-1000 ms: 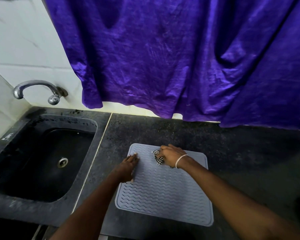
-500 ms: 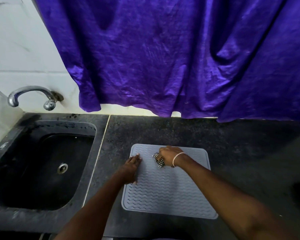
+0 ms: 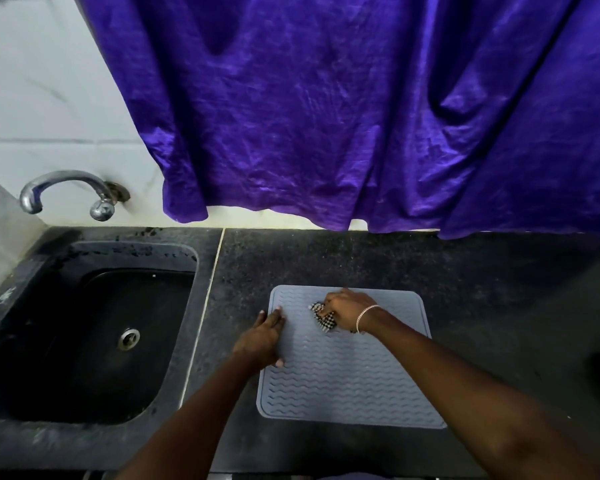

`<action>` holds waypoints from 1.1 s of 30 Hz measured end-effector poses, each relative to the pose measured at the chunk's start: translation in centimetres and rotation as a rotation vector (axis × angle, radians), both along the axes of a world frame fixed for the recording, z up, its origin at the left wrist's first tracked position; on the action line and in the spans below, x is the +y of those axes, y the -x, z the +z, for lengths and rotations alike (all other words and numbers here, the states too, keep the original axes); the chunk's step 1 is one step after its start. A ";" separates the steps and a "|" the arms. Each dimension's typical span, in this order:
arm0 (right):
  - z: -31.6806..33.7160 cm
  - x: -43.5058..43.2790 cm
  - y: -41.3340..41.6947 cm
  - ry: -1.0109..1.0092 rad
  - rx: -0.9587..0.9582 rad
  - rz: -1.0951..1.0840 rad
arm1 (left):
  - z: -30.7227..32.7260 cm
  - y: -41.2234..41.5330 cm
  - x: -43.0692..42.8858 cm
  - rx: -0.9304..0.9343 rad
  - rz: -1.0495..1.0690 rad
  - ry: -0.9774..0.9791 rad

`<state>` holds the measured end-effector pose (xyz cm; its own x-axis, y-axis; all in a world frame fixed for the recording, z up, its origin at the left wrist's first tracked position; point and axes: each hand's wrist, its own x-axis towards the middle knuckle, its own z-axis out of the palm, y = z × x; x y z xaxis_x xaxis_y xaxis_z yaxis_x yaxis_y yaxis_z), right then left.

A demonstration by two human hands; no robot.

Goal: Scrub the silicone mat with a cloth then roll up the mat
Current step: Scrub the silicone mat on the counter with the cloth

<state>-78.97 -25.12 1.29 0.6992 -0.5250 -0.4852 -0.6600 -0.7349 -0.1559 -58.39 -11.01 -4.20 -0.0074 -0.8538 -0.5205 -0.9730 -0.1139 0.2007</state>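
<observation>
A grey silicone mat (image 3: 347, 382) with a wavy ribbed surface lies flat on the dark countertop (image 3: 326, 258). My right hand (image 3: 349, 308), a bracelet on its wrist, presses a small black-and-white checked cloth (image 3: 324, 318) onto the mat's far part; the cloth is bunched under the fingers. My left hand (image 3: 262, 336) rests flat on the mat's left edge, fingers stretched out and holding nothing.
A black sink (image 3: 94, 341) with a metal drain sits to the left of the mat. A chrome tap (image 3: 66, 192) juts from the white tiled wall above it. A purple curtain (image 3: 361, 109) hangs down to the counter's back edge.
The view has shifted, so the mat sits further right and lower in the frame. My right hand with the cloth has stayed on the mat's far part; my left hand keeps to the left edge.
</observation>
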 end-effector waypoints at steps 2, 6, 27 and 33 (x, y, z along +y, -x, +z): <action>0.3 -0.5 -0.1 0.010 0.006 -0.054 | 0.0 -0.3 -0.2 -0.008 -0.040 -0.005; 0.8 0.3 -1.8 0.001 -0.052 -0.039 | -0.3 -0.7 -0.4 -0.014 -0.072 -0.026; 0.4 1.3 -5.5 -0.041 -0.100 -0.013 | -1.0 -1.6 0.2 0.073 -0.022 0.022; -0.7 1.2 -3.9 -0.073 -0.052 -0.039 | -1.4 -2.2 0.3 0.097 -0.022 0.031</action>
<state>-75.06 -23.94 0.57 0.7044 -0.5167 -0.4866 -0.6772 -0.6946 -0.2428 -56.22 -10.72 -5.56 -0.0748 -0.8688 -0.4894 -0.9511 -0.0853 0.2969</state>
